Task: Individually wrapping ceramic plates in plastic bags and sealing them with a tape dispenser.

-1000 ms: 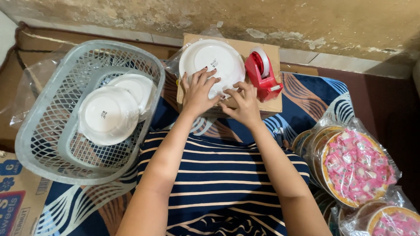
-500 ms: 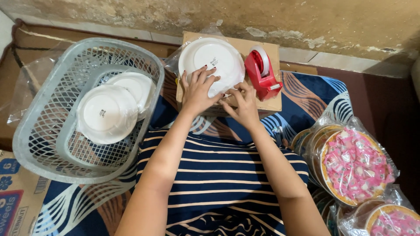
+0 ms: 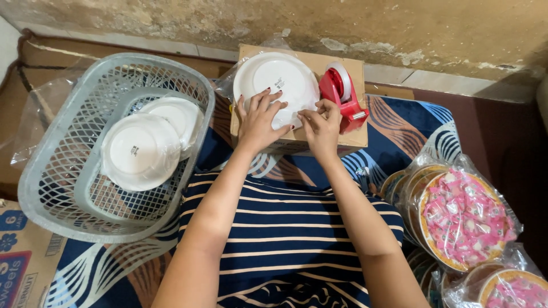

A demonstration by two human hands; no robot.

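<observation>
On the floor to the left, a grey plastic laundry-style basket (image 3: 51,188) with a lattice wall is seen, the largest thing in view. Two white plates wrapped in clear film (image 3: 149,145) are laid in it, one overlapping the other, both bottom up. To the right, near the lower edge, stacks of round gold-rimmed plates with a pink pattern (image 3: 461,219) are kept in clear bags, well apart from the basket. Between these, straight ahead and against the foot of the stained wall, a cardboard box (image 3: 354,137) is set on a blue patterned cloth (image 3: 411,131). On the box top a white plate in a clear plastic wrap (image 3: 277,77) is laid bottom up, and just beside it, at the right, a red tape dispenser (image 3: 343,97) is stood with its white roll upward. The near rim of the wrapped plate is pressed by the left hand (image 3: 260,122), which is spread flat with fingers apart on the film. The right hand (image 3: 322,128) is pinched at thumb and forefinger on the wrap at the plate's lower right edge, just beside the dispenser; whether tape is held cannot be told.
</observation>
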